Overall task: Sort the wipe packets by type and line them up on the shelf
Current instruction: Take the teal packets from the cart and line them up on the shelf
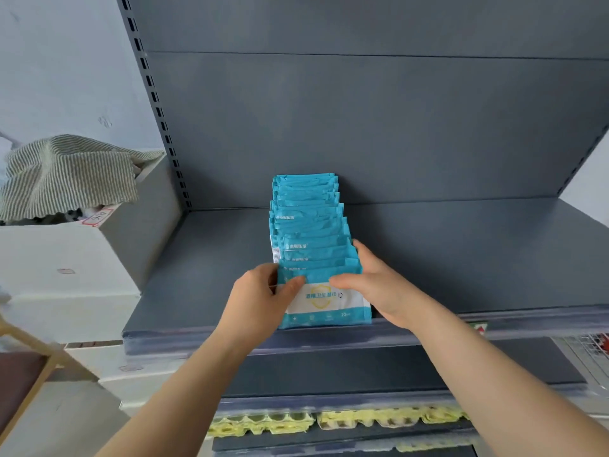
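Teal front packet (326, 301) | shelf (197, 291) edge | pinched both sides: left hand (260, 291) fingers, right hand (379, 285) fingers

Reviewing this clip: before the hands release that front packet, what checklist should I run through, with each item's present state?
1. Grip on the front packet: the left hand and right hand both pinch its upper part. Ok.
2. The row of packets stands in one overlapping file reaching the rear panel. Ok.
3. Same type throughout: all the tops are blue, but only the front label shows. Cannot tell.
4. Front packet fully on the shelf: its bottom sits right at the front edge. Cannot tell.
5. Bare shelf on both sides of the row for another type. Ok.
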`<state>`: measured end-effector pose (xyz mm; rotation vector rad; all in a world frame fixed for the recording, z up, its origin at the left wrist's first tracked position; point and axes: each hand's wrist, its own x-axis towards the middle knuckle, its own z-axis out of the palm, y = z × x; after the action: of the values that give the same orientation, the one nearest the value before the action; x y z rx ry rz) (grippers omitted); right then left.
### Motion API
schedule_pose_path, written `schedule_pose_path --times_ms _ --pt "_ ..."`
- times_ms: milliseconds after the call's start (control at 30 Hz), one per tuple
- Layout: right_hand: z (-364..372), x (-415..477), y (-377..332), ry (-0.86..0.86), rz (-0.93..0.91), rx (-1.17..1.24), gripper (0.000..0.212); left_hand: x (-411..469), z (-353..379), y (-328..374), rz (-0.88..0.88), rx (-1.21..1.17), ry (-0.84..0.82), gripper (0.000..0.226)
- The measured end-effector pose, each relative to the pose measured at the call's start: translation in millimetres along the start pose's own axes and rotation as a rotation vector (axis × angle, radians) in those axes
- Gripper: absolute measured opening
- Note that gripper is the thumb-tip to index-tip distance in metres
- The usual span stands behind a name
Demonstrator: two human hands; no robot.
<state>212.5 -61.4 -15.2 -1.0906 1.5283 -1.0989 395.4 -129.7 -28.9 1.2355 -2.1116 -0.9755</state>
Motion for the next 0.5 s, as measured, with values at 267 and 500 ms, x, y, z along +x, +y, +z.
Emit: schedule_pose_path --times_ms 267,500 --pt "-12 -18 1 0.23 -0.015 -0.35 0.07 -9 2 -2 -0.03 0.157 0.145 0.055" --pt "-76 -73 8 0.515 -0.193 -0.727 0.039 -2 48 64 0.469 0.445 0.338 0.034"
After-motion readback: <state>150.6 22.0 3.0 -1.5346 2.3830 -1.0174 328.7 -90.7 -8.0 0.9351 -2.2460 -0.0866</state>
